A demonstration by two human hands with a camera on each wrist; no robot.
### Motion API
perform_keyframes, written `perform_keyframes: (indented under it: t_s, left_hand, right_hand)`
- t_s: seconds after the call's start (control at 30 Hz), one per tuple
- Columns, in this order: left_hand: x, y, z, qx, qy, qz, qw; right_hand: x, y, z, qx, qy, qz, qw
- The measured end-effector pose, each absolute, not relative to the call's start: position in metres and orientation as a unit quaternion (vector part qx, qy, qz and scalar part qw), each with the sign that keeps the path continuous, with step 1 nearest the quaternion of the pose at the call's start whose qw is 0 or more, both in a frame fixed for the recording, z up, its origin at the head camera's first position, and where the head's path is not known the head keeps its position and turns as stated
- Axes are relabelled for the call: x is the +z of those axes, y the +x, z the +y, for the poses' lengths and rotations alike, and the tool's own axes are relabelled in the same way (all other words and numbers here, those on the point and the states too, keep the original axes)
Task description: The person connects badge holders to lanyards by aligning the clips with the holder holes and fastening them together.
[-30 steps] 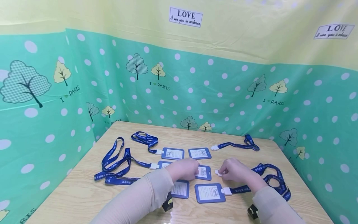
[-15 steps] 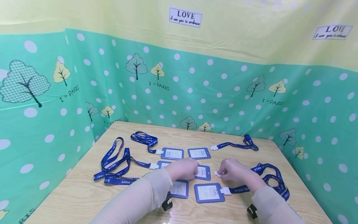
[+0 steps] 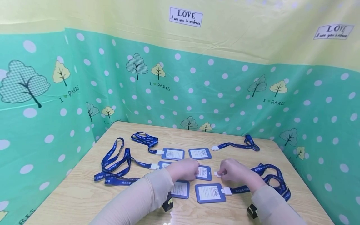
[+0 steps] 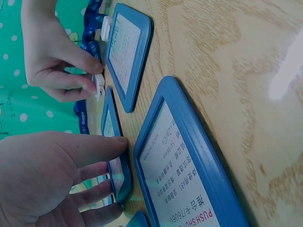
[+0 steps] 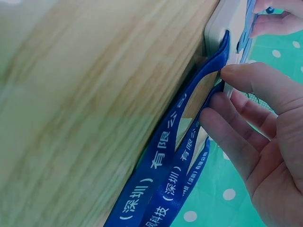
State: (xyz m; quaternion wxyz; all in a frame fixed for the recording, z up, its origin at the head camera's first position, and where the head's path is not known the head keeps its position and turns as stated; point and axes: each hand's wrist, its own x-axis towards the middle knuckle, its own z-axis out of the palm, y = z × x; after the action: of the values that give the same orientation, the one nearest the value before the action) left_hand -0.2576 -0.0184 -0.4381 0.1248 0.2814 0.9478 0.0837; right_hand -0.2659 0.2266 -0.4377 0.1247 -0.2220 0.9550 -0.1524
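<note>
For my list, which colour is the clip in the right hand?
The clip is white, clearest in the left wrist view.

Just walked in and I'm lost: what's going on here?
At a wood-grain table, a person's left hand holds a blue ID card holder while the right hand pinches a white lanyard clip. A gap separates the two, so they aren't joined. Nearby, another blue card holder has a clip at its edge.

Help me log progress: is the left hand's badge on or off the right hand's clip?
Off: the head view shows table between the badge and the white clip in the right hand.
</note>
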Motion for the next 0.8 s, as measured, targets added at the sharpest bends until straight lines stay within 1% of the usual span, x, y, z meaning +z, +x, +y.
perform_keyframes:
  t_s: [0.5,0.8]
  left_hand:
    - [-0.4371,-0.2576,-0.0197,0.079,0.289,0.946,0.124]
    - [-0.4388,-0.2574,-0.0189,0.079,0.290,0.946,0.120]
  right_hand:
    - [-0.4339,-0.2660,0.2221,-0.148,-0.248,0.950,0.118]
    - [-0.4336,-0.2648,0.2213,-0.148,-0.250,0.949,0.125]
